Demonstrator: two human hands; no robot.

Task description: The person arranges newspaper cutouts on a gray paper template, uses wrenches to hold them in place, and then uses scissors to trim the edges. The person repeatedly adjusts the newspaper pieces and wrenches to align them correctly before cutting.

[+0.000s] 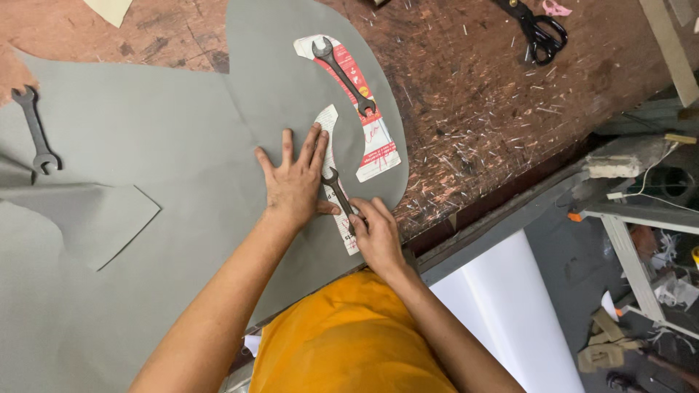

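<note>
A large grey sheet of material lies spread over the workbench. My left hand rests flat on it with fingers spread, pressing beside a narrow curved paper template. My right hand grips the lower end of a small dark wrench that lies on that template. A second, wider paper template sits just beyond, weighed down by another dark wrench.
A third wrench lies on the sheet at far left. Black scissors rest at the back of the scarred, scrap-littered brown bench. A cut grey flap sits at left. White sheet and clutter lie on the floor at right.
</note>
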